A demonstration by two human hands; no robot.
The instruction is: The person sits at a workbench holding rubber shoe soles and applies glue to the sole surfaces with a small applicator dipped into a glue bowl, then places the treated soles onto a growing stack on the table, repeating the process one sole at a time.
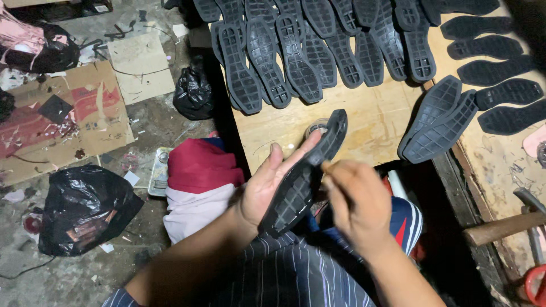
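Note:
My left hand (pixel 267 185) holds a black rubber shoe sole (pixel 304 176) from underneath, tread side up, tilted from lower left to upper right. My right hand (pixel 355 202) is over the sole's right edge, fingers pinched on a thin brush-like stick whose tip touches the sole; the hand is blurred. Just beyond the sole's far end a small round tin (pixel 316 129) stands on the wooden board (pixel 369 122).
Several black soles (pixel 296 57) lie in overlapping rows across the board's far side, two more (pixel 438 122) to the right, others (pixel 500 91) on the right bench. A hammer handle (pixel 503 227) lies lower right. Black bags (pixel 85 207), cardboard and scraps cover the floor at left.

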